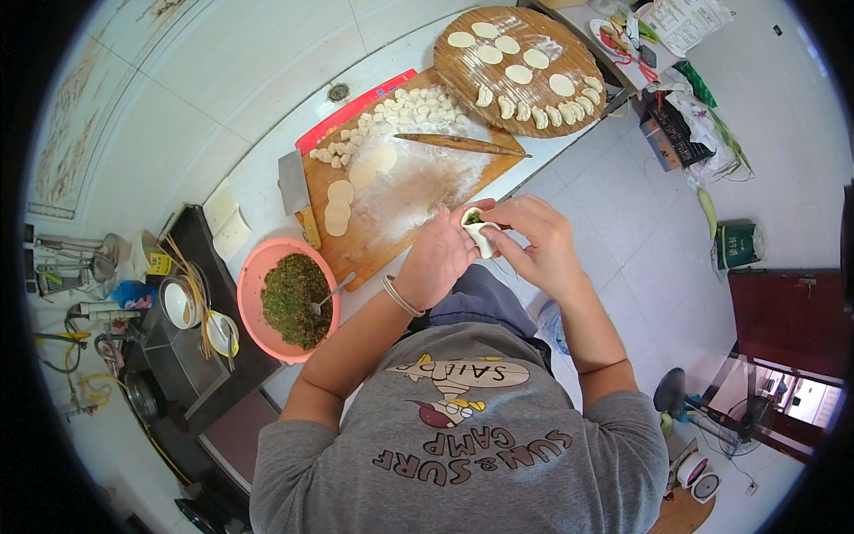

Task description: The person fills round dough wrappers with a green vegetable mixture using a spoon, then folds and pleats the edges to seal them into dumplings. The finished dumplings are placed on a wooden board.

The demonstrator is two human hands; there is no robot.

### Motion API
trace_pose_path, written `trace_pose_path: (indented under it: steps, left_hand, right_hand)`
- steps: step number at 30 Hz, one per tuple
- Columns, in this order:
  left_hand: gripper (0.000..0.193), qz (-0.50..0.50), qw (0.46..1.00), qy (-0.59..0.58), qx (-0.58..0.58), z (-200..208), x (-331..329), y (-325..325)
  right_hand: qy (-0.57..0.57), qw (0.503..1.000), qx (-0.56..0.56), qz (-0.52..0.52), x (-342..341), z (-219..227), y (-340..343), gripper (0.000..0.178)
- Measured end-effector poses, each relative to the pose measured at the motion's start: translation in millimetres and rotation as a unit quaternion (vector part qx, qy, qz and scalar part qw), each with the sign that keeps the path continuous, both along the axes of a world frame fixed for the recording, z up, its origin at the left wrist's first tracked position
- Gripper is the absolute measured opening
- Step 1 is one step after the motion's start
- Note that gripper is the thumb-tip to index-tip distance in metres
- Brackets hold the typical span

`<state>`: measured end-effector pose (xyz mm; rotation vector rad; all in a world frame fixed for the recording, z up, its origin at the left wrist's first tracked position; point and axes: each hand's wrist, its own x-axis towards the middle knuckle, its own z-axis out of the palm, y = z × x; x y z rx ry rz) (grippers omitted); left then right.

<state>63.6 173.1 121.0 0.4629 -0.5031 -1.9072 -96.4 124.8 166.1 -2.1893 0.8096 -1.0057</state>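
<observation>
A half-folded dumpling [481, 238] with green filling showing at its top is held between both hands, in front of my body. My left hand [438, 256], with bangles on the wrist, cradles it from the left. The fingers and thumb of my right hand [541, 245] pinch its right edge. Beyond lies a floured wooden board [427, 191] with flat round wrappers [339, 205], many small dough pieces [411, 107] and a tapered rolling pin [463, 143]. At my left stands a pink bowl [249, 307] of chopped green filling [294, 298] with a spoon [334, 292] in it.
A round wooden board [534, 62] at the back right bears wrappers and a row of folded dumplings [551, 114]. A cleaver [294, 185] lies at the board's left edge. On the dark stove counter [182, 374] stand bowls and chopsticks. Bags [685, 133] rest on the floor at right.
</observation>
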Motion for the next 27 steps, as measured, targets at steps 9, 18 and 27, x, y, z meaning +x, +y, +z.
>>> trace_pose_path:
  steps: [9,18,27]
  left_hand:
    - [0.062,0.004,0.991,-0.119,-0.055,-6.3,-1.7,1.7]
    - [0.062,-0.046,0.975,-0.215,-0.040,-4.1,4.8,0.5]
    - [0.066,-0.060,0.974,-0.219,-0.023,-12.3,6.1,-0.4]
  right_hand:
    - [0.011,0.999,0.029,-0.013,-1.3,-7.7,-0.5,0.009]
    - [0.043,0.992,0.120,-0.009,2.5,2.4,0.3,0.013]
    - [0.038,0.998,-0.048,0.020,-0.1,-15.2,-4.1,0.010]
